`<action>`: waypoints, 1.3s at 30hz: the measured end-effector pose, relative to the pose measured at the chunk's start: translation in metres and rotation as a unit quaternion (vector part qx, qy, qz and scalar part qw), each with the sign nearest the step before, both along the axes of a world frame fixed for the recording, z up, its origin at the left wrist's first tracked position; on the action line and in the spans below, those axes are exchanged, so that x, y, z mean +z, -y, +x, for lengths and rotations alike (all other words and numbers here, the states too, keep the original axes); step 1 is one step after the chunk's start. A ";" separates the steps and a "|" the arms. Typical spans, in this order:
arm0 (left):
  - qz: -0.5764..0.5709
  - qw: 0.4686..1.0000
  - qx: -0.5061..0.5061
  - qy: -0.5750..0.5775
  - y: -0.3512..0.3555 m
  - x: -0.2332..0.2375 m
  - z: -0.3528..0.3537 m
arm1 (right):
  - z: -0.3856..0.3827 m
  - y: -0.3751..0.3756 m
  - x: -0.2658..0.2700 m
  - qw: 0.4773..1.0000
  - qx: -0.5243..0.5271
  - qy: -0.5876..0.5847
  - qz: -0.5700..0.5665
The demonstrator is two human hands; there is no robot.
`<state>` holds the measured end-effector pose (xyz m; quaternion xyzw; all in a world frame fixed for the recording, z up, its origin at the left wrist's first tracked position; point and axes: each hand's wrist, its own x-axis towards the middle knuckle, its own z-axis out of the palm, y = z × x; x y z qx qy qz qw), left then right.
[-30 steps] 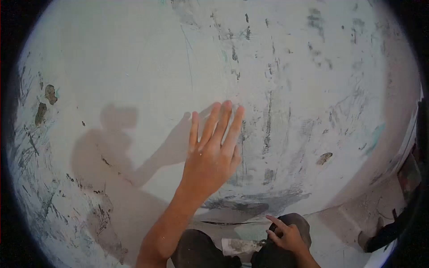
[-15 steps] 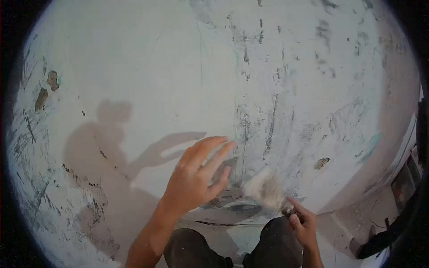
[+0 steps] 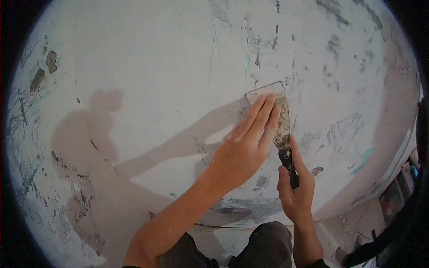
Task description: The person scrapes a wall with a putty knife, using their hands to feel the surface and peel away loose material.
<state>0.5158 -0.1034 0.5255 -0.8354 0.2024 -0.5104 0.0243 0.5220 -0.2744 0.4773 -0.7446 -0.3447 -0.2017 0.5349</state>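
Observation:
A wide-bladed putty knife [image 3: 283, 124] with a dark riveted handle lies against the patchy white wall [image 3: 152, 67], its blade pointing up. My right hand [image 3: 298, 192] is closed around the handle, with the forefinger stretched along it. The outstretched fingers of my left hand [image 3: 241, 154] lie flat on the blade, hiding part of its face. Dried plaster and dirt coat the blade. Dark streaks and scuffs run down the wall around the tool, and a small gouge [image 3: 317, 171] shows to the right of the handle.
My knees [image 3: 263, 243] are bent close to the wall's foot. Two deeper chips [image 3: 51, 62] mark the wall at far left. A dark leg and shoe [image 3: 375, 248] appear at lower right, near a box-like object [image 3: 393, 194] on the floor.
The putty knife has risen from near my knees to the wall, its blade turning more upright. My left hand has moved up and right, from beside the tool onto its blade.

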 end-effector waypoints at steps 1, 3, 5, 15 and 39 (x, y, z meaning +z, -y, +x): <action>0.004 1.000 0.001 0.012 -0.001 0.003 0.000 | -0.002 -0.003 -0.002 1.000 0.001 -0.002 0.001; 0.010 1.000 -0.004 -0.002 -0.001 -0.002 -0.002 | -0.008 -0.008 -0.009 0.998 0.026 -0.021 0.055; 0.008 0.999 -0.040 -0.003 0.000 -0.007 0.002 | -0.012 -0.005 -0.012 0.997 0.021 -0.044 0.059; -0.018 1.000 -0.026 -0.004 -0.004 -0.003 -0.005 | -0.007 -0.007 -0.017 0.998 0.029 -0.025 0.059; -0.063 0.997 -0.040 -0.020 -0.002 -0.020 -0.008 | -0.016 -0.021 -0.037 0.999 -0.002 0.030 0.041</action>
